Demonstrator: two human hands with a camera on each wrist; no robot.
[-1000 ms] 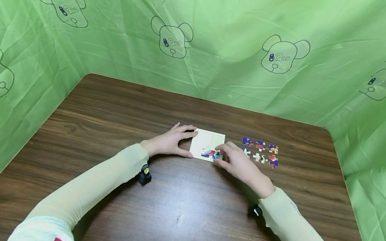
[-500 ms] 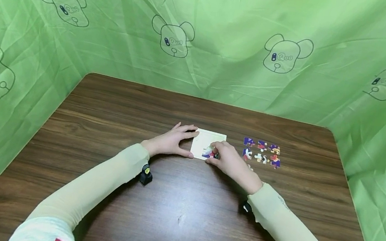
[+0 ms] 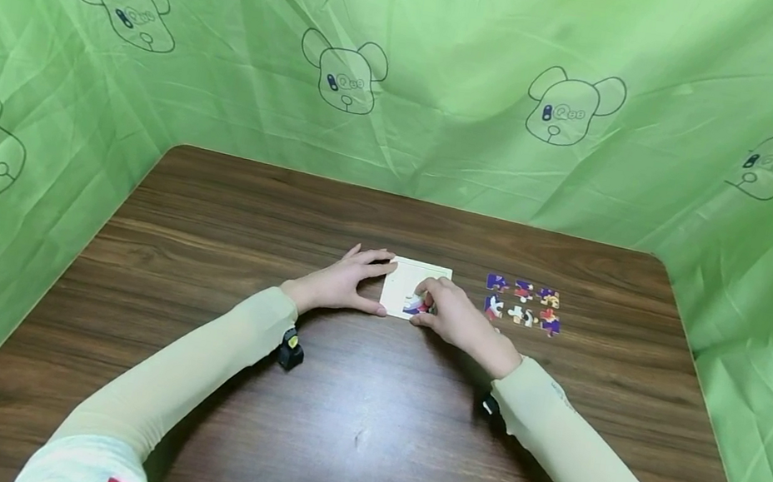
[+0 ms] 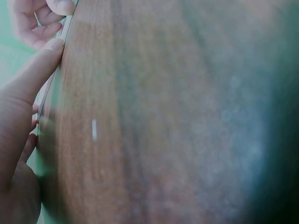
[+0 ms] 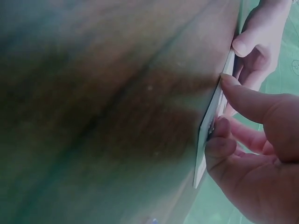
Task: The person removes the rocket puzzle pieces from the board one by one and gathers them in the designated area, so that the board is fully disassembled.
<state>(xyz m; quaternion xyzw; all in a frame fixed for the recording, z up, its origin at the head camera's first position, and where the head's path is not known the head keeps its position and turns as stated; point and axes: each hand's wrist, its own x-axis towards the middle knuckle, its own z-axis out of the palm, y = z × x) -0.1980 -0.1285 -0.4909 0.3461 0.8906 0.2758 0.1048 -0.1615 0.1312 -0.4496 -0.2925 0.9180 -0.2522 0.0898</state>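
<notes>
A small pale jigsaw tray (image 3: pixel 406 274) lies on the table, with colourful assembled pieces (image 3: pixel 412 305) in its lower part. At its left side rests my left hand (image 3: pixel 340 281), fingers at the far corner and thumb at the near corner. My right hand (image 3: pixel 459 317) is over the tray's lower right, partly hiding the pieces there. In the right wrist view its thumb (image 5: pixel 247 100) touches the tray's near edge (image 5: pixel 202 140), while bent fingertips (image 5: pixel 220 145) press on its top, apart from the thumb. No held piece shows.
Several loose puzzle pieces (image 3: pixel 522 305) lie in two rows to the right of the tray. Below them is a dark wooden table (image 3: pixel 356 430). Green cloth (image 3: pixel 439 148) with printed bear-like heads hangs round the back and sides.
My right hand has moved left across the tray's lower right, now covering the blue piece seen earlier. The left hand stays at the tray's left side.
</notes>
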